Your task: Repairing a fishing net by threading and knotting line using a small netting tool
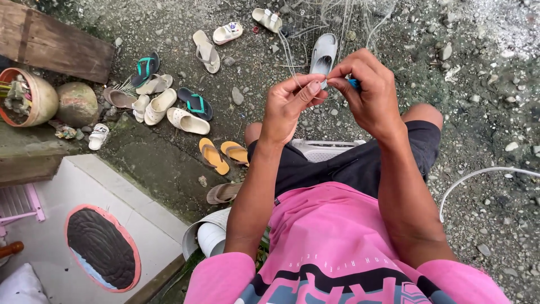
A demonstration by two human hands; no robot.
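While both forearms lift, the fingers meet over the knees.
Left hand [292, 104] pinches thin net strands [292, 59]; right hand [368, 90] grips a blue tool [353, 84].

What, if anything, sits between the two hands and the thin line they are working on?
Nothing visible does. The left hand and the right hand meet in mid-air, fingers pinching the thin line and a small blue piece directly.

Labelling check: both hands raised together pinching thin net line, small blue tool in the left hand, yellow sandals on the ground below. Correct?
One error: the head view shows the small blue tool in the right hand, not the left hand. Both hands do pinch the thin net line, and the yellow sandals lie below.
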